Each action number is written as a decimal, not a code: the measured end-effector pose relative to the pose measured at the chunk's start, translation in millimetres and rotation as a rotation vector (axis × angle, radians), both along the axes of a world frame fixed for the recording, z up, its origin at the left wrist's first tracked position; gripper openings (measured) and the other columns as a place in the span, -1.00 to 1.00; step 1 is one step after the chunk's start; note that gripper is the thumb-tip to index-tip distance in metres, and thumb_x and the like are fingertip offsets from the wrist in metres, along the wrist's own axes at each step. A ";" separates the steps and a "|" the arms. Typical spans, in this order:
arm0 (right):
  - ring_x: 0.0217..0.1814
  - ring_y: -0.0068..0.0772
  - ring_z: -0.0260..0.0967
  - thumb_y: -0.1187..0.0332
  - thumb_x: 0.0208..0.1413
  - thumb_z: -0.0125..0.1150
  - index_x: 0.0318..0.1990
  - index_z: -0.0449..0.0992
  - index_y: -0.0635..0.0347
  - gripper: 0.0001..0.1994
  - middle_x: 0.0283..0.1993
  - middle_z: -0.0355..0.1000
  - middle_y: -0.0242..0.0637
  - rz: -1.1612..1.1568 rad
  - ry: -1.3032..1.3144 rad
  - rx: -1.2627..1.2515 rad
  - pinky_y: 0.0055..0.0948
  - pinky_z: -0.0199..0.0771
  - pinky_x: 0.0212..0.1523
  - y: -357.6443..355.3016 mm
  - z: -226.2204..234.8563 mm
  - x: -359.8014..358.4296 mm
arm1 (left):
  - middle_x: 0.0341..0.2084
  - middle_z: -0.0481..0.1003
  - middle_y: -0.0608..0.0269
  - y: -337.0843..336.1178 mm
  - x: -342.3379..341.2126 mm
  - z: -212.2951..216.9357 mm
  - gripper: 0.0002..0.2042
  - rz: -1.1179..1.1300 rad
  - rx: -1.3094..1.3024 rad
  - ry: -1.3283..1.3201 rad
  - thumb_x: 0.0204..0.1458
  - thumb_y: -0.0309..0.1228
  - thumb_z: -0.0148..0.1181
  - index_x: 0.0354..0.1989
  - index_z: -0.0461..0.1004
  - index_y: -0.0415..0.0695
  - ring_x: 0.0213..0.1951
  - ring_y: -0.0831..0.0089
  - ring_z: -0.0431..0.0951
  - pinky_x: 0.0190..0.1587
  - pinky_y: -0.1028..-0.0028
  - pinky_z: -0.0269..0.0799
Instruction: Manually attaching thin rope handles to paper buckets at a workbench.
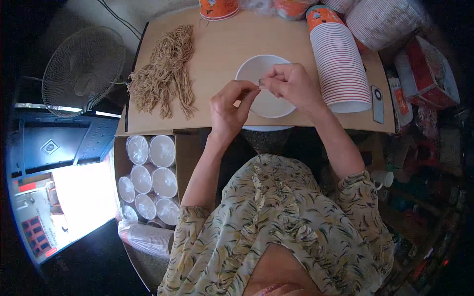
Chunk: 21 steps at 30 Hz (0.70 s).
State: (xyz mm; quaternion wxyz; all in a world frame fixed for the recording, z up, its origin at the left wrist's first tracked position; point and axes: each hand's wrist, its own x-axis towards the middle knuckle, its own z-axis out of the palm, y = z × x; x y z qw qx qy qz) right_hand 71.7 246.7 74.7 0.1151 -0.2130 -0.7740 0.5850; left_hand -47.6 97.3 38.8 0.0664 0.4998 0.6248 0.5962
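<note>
My left hand point(229, 107) and my right hand point(295, 89) meet over a white round bowl point(269, 107) near the front edge of the table. Thumb and fingers of both hands are pinched together, fingertips close to each other. Whatever lies between them is too small to make out. The bowl shows a plain white inside, partly hidden by my right hand. To the left on the table lies a loose bundle of tan twisted cords point(165, 69). Right of my right hand, a long stack of nested white paper tubs point(340, 64) lies on its side.
A phone-like grey object point(377, 104) rests at the table's right edge. Orange patterned tubs point(218, 9) stand at the back. Below left, an open carton point(185, 153) holds several plastic-wrapped stacks of white tubs point(162, 150). A wire-caged fan point(84, 71) stands left of the table.
</note>
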 end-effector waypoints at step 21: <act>-0.34 -0.37 0.50 0.52 0.02 0.31 -0.24 0.56 0.26 -0.87 -0.29 0.52 -0.22 -0.178 0.242 0.463 -0.43 0.48 -0.33 -39.7 -4.8 25.8 | -0.31 0.60 0.13 -5.2 -9.6 -4.1 -0.83 -0.359 -0.178 -1.071 0.12 -0.51 0.26 -0.14 0.54 -0.31 -0.26 0.40 0.64 -0.13 0.50 0.60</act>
